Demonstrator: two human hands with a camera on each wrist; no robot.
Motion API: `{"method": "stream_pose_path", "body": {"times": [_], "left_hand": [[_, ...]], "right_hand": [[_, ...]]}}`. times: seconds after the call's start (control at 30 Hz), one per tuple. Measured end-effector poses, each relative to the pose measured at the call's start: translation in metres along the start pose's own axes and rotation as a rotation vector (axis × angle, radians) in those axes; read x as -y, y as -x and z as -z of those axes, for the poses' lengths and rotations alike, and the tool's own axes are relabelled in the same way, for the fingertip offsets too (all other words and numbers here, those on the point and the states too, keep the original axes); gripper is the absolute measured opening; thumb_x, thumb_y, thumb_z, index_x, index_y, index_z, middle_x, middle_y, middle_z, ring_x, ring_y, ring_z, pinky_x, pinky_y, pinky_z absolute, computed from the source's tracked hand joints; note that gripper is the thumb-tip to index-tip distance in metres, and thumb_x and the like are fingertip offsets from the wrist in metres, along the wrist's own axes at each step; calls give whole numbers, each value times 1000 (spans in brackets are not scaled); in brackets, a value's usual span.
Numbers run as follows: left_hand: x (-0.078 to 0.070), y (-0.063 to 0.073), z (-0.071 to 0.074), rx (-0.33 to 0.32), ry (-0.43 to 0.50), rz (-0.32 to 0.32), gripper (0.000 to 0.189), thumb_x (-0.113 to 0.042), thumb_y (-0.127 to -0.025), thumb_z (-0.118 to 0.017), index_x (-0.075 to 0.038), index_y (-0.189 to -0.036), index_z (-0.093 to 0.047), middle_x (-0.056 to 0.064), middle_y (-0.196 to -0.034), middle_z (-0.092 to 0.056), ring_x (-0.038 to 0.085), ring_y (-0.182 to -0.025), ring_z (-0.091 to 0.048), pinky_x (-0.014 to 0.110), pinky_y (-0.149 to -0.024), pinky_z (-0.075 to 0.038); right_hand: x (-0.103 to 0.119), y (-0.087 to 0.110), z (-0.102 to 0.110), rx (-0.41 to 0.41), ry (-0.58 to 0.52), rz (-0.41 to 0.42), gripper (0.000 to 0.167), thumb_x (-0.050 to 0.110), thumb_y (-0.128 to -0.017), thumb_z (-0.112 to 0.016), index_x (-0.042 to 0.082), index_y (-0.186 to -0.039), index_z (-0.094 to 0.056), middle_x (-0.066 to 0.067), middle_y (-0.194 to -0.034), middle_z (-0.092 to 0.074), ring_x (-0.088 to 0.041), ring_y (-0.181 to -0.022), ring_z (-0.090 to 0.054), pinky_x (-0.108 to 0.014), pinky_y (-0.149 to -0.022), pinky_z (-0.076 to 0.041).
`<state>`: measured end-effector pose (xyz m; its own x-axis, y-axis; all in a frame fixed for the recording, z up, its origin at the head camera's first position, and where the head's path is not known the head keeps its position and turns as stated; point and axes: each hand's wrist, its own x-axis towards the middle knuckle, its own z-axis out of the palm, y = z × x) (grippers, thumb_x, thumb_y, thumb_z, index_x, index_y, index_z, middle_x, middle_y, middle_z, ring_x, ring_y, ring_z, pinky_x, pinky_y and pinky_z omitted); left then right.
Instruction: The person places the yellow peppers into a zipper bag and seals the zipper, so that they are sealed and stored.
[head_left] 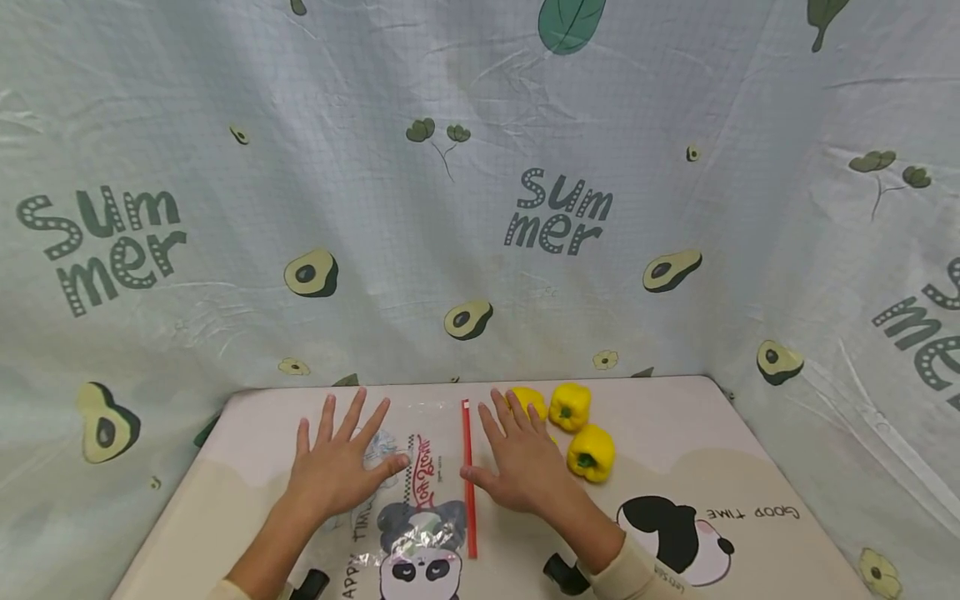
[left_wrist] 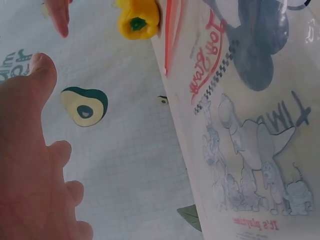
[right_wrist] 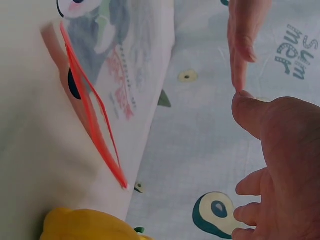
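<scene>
Both hands are held over the table with fingers spread, and neither grips anything. In the head view my left hand [head_left: 337, 467] is above the left part of a clear printed plastic bag [head_left: 427, 467]. My right hand [head_left: 525, 458] is just right of the bag's red zip edge [head_left: 469, 483]. Several yellow bell peppers lie beyond and right of the right hand: one pepper [head_left: 570, 407] at the back, another [head_left: 591, 453] nearer, and one [head_left: 527, 402] partly hidden by the fingers. The right wrist view shows the red zip edge [right_wrist: 92, 110] with its two strips parted in the middle.
A pale table mat [head_left: 675, 417] carries printed panda and dog pictures and lettering. Behind and beside the table hangs a light curtain [head_left: 375, 208] with avocado prints. Dark wrist camera parts [head_left: 566, 575] show below the right forearm.
</scene>
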<state>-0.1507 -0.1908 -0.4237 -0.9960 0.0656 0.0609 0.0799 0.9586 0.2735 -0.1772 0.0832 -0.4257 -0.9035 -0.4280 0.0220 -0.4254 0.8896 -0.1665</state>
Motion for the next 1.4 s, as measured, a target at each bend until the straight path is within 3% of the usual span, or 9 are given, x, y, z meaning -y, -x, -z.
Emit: {"method": "stream_pose_path", "body": {"times": [0.83, 1.4], "left_hand": [[-3, 3, -20, 56, 12, 21, 93, -70, -91, -63, -22, -164, -33, 17, -175, -16, 55, -160, -2, 81, -122, 0], [-8, 5, -43, 84, 15, 12, 93, -73, -90, -60, -23, -164, -34, 15, -175, -19, 54, -160, -8, 81, -122, -6]], "right_hand": [[8, 0, -20, 57, -18, -3, 100, 70, -94, -59, 11, -167, -24, -10, -177, -13, -33, -165, -13, -55, -133, -18], [13, -1, -39, 90, -8, -17, 108, 71, -88, -65, 12, -167, -21, -8, -177, -13, -30, -165, -13, -53, -133, -19]]}}
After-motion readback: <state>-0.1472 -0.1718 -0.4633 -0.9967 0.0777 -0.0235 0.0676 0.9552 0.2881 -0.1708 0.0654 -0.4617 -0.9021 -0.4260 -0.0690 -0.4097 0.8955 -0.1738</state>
